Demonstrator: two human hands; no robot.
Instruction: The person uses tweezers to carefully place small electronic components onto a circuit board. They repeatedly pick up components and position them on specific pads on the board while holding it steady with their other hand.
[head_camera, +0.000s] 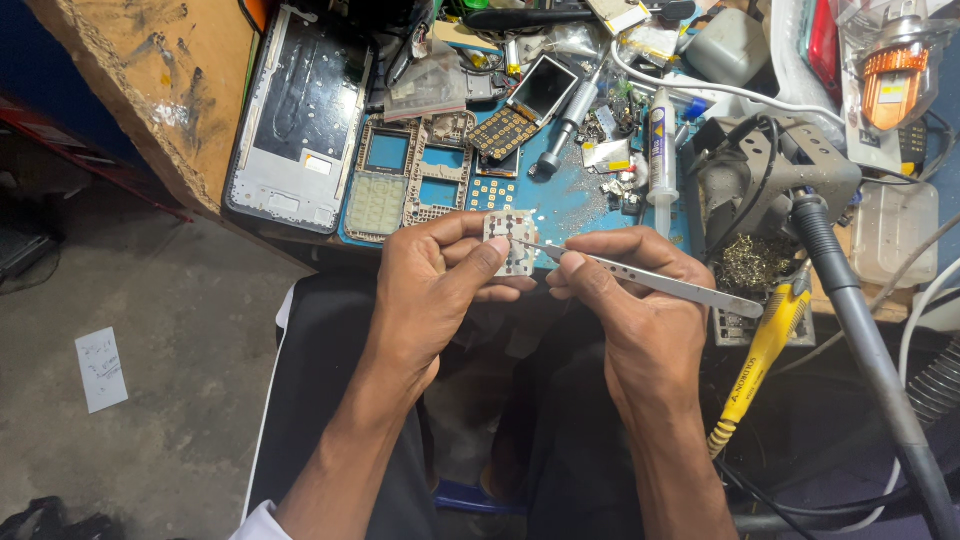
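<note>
A cluttered repair bench (590, 205) with a blue mat runs across the top of the view, above a bare concrete floor (180, 330). The left hand (435, 285) pinches a small keypad board (510, 242) between thumb and fingers, held upright in the air just off the bench edge, over the person's lap. The right hand (625, 290) grips metal tweezers (640, 278) pressed between thumb and forefinger — their tip touches the face of the board. Just behind the hands lie phone keypad frames (410, 175) and a circuit board with gold contacts (505, 130); further left rests a large phone back frame (300, 120). To the right stand a syringe of paste (660, 145), a grey hot-air handle (860, 330) and a yellow-handled soldering iron (765, 350) — beside a nest of brass wool (750, 262).
</note>
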